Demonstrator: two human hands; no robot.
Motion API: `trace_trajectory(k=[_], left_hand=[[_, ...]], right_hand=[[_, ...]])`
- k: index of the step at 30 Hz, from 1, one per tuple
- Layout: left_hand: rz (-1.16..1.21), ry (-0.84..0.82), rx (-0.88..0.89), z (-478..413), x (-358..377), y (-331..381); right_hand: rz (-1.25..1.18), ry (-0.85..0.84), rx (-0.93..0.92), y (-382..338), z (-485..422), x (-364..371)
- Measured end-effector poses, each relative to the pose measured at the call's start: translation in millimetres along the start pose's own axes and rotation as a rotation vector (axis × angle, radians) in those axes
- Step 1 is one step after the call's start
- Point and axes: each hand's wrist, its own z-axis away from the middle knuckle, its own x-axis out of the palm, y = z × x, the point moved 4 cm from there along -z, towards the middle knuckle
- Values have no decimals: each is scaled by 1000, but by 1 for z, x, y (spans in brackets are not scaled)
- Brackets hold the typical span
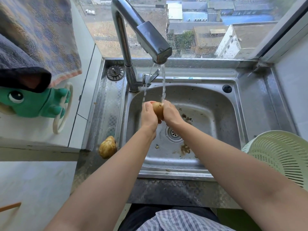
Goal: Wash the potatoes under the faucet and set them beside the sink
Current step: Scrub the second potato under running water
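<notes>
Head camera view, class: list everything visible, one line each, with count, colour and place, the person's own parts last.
Wet tan potato: one, tan, held under the stream.
Second tan potato: one, tan, on the steel ledge left of the basin.
Chrome faucet: one, silver, behind the basin, running.
Stainless steel sink: one, grey, centre, dirt specks inside.
Round metal strainer plug: one, dark grey, ledge's back left corner.
Slotted plastic colander: one, pale green, right of the sink.
Cartoon-creature plastic figure: one, green, left wall.
Hanging cloth towels: two, patterned blue-brown and dark, upper left.
Left hand: one, gripping the wet potato's left side.
Right hand: one, gripping its right side.
</notes>
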Motion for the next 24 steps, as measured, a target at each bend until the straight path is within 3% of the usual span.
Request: trace_trajectory(k=[3,6,11,15,18,22,24], left_hand=[[-1,-9,-10,-4,-3,0],[-67,-52,62,3,4,5],[-74,-21,35,0,-1,3],[-196,-108,220,5,-3,5],[-381,-136,375,7,-11,3],[-437,98,225,5,-13,13],[-525,87,246,6,-11,16]], right_hand=[[11,-29,-73,3,10,3],[29,20,-16,-1,3,-4],[254,-44,-142,-10,8,5],[148,29,43,-4,-5,-5],[-9,-40,155,-2,-3,-10],[168,34,-140,-7,5,0],[182,55,-151,-7,4,-3]])
